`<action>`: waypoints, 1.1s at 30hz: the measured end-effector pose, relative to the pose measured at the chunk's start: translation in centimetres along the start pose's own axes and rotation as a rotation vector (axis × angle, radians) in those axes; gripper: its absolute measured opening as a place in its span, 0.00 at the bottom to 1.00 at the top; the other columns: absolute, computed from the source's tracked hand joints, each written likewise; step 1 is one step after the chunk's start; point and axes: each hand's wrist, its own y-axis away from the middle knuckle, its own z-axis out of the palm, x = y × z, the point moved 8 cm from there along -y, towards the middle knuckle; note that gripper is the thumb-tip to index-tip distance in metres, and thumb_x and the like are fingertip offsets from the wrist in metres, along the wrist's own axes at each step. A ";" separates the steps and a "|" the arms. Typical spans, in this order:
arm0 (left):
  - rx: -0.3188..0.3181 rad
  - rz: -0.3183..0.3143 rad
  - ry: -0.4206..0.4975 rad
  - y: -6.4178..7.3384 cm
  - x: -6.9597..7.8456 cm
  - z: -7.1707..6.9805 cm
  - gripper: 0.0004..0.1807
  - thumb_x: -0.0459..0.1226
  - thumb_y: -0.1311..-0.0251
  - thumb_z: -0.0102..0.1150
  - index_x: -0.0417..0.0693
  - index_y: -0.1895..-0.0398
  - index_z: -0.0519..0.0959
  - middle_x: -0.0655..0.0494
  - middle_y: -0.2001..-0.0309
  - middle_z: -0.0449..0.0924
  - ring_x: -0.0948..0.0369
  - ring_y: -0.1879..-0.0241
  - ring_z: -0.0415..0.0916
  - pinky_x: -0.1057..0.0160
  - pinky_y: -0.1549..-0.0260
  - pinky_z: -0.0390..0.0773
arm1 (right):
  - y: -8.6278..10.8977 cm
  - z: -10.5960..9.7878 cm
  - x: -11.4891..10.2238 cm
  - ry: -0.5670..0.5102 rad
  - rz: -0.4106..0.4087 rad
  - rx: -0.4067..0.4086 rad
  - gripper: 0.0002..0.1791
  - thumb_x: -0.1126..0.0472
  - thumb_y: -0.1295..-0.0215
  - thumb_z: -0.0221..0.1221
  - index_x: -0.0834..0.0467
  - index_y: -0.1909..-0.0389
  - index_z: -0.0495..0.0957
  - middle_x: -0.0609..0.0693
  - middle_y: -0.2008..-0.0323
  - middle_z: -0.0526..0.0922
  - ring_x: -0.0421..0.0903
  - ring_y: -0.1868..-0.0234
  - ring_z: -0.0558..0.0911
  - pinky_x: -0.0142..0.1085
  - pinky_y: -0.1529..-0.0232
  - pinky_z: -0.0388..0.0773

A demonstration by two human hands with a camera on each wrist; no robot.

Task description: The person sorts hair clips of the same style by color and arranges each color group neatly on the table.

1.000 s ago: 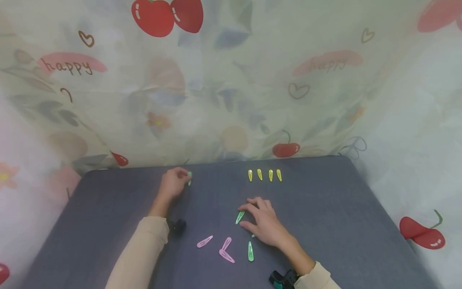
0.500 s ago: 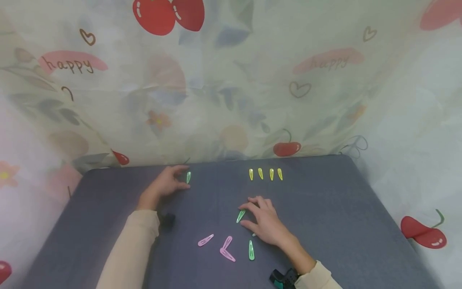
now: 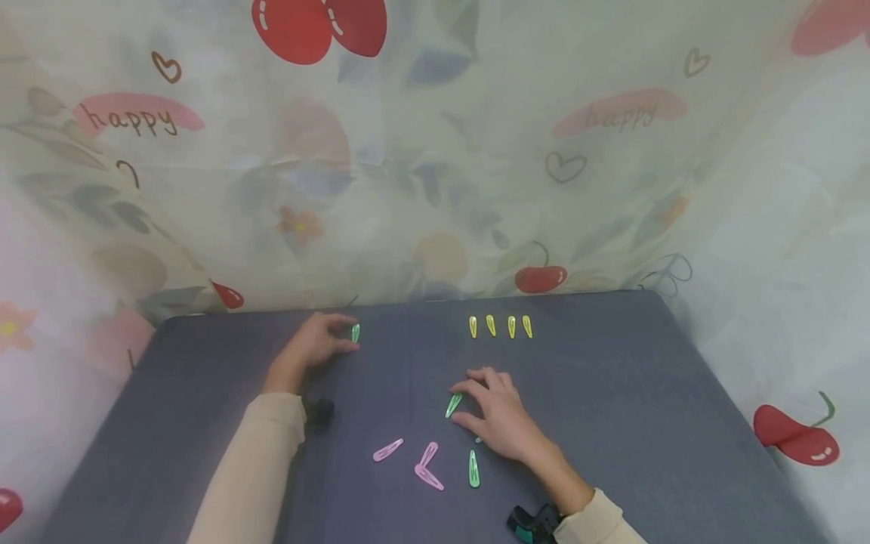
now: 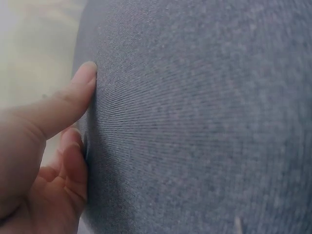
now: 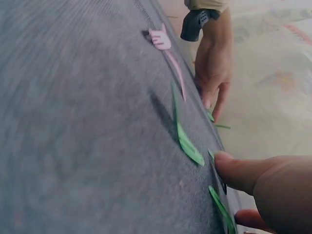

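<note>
In the head view, my left hand (image 3: 316,344) is at the table's far left edge, thumb and index finger apart on either side of a green snap hair clip (image 3: 356,332). My right hand (image 3: 499,415) hovers mid-table; its spread thumb and index finger bracket another green hair clip (image 3: 453,405) lying slanted. Whether the fingertips touch either clip is unclear. A further green clip (image 3: 479,440) is mostly hidden beneath the right hand. One more green clip (image 3: 473,469) lies closer to me. The left wrist view shows the left thumb (image 4: 80,87) near the cloth.
Several yellow hair clips (image 3: 511,326) stand in a row at the back. Pink hair clips (image 3: 428,477) lie left of the near green one, two of them meeting in a V. The dark grey table (image 3: 612,423) ends at a patterned curtain (image 3: 421,189).
My left hand let go of its green clip and spread its fingers, drawing left, then shifted slightly back toward the clip, which now lies between them. The right hand has stayed in place.
</note>
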 end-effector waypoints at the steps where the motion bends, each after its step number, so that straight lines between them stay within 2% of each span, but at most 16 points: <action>1: -0.001 -0.007 0.002 0.0 0.0 0.0 0.30 0.41 0.43 0.74 0.46 0.36 0.79 0.32 0.39 0.79 0.39 0.37 0.75 0.40 0.35 0.71 | 0.0 0.0 -0.1 0.001 -0.001 0.009 0.19 0.49 0.36 0.69 0.44 0.45 0.82 0.57 0.34 0.73 0.59 0.36 0.69 0.57 0.36 0.66; 6: -0.001 -0.020 0.010 0.2 0.1 -0.2 0.30 0.41 0.43 0.74 0.45 0.36 0.79 0.32 0.38 0.78 0.38 0.36 0.74 0.40 0.35 0.71 | -0.4 -0.3 -0.5 0.020 -0.011 0.061 0.10 0.53 0.39 0.72 0.45 0.58 0.84 0.55 0.42 0.75 0.57 0.41 0.70 0.55 0.40 0.67; 9: 0.000 -0.028 0.015 0.2 0.0 -0.2 0.30 0.41 0.43 0.74 0.46 0.36 0.79 0.33 0.38 0.78 0.39 0.36 0.74 0.40 0.35 0.71 | -0.6 -0.5 -0.9 0.030 -0.019 0.063 0.08 0.55 0.41 0.73 0.45 0.67 0.81 0.51 0.51 0.75 0.54 0.46 0.69 0.52 0.44 0.66; 13: -0.002 -0.023 0.013 0.2 0.0 -0.2 0.30 0.41 0.43 0.74 0.46 0.36 0.79 0.33 0.38 0.78 0.39 0.36 0.74 0.40 0.35 0.71 | -0.8 -0.5 -1.4 0.064 -0.045 0.010 0.10 0.56 0.42 0.73 0.44 0.72 0.79 0.43 0.64 0.73 0.45 0.58 0.69 0.41 0.53 0.64; 16: -0.003 -0.025 0.014 0.1 0.1 -0.1 0.30 0.41 0.43 0.74 0.46 0.36 0.79 0.33 0.38 0.78 0.39 0.36 0.74 0.40 0.34 0.71 | -0.8 -0.2 -1.6 0.072 -0.058 -0.068 0.09 0.53 0.40 0.72 0.43 0.72 0.80 0.37 0.77 0.72 0.37 0.73 0.69 0.32 0.67 0.64; 18: -0.002 -0.032 0.017 0.1 0.0 -0.1 0.30 0.41 0.43 0.74 0.47 0.36 0.79 0.33 0.37 0.77 0.39 0.35 0.74 0.40 0.34 0.70 | -0.7 -0.1 -1.7 0.066 -0.060 -0.114 0.08 0.52 0.38 0.70 0.42 0.72 0.80 0.34 0.82 0.70 0.32 0.80 0.67 0.29 0.76 0.63; 19: -0.002 -0.028 0.014 0.1 0.1 -0.1 0.30 0.41 0.43 0.74 0.46 0.36 0.79 0.33 0.38 0.77 0.39 0.36 0.74 0.40 0.34 0.70 | -0.7 -0.1 -1.7 0.054 -0.062 -0.131 0.08 0.52 0.37 0.70 0.41 0.71 0.80 0.33 0.83 0.70 0.31 0.82 0.67 0.29 0.78 0.63; 21: -0.001 -0.028 0.016 0.1 0.1 -0.1 0.30 0.41 0.43 0.74 0.46 0.36 0.79 0.33 0.37 0.77 0.39 0.36 0.74 0.40 0.34 0.70 | -0.6 -0.2 -1.8 0.034 -0.073 -0.133 0.07 0.52 0.36 0.69 0.42 0.71 0.80 0.33 0.82 0.73 0.30 0.81 0.69 0.28 0.76 0.66; 26: -0.003 -0.037 0.024 0.3 0.1 -0.1 0.30 0.41 0.42 0.74 0.46 0.36 0.79 0.33 0.37 0.77 0.39 0.35 0.73 0.40 0.33 0.70 | -0.9 -1.2 -2.1 -0.008 -0.108 -0.045 0.08 0.54 0.38 0.71 0.44 0.73 0.82 0.33 0.76 0.81 0.28 0.74 0.75 0.27 0.69 0.75; 30: -0.005 -0.045 0.029 0.3 0.1 0.0 0.30 0.41 0.42 0.74 0.46 0.36 0.79 0.33 0.36 0.77 0.39 0.35 0.73 0.40 0.34 0.70 | -1.3 -1.6 -1.7 -0.031 -0.080 0.000 0.09 0.55 0.41 0.73 0.44 0.74 0.81 0.34 0.76 0.82 0.28 0.74 0.76 0.26 0.70 0.75; 33: -0.005 -0.046 0.037 0.3 0.0 0.0 0.30 0.41 0.42 0.74 0.46 0.36 0.79 0.34 0.36 0.77 0.39 0.34 0.73 0.40 0.34 0.70 | -2.0 -1.4 -1.4 -0.078 -0.062 0.013 0.10 0.60 0.41 0.72 0.46 0.73 0.80 0.37 0.76 0.82 0.30 0.74 0.77 0.26 0.72 0.76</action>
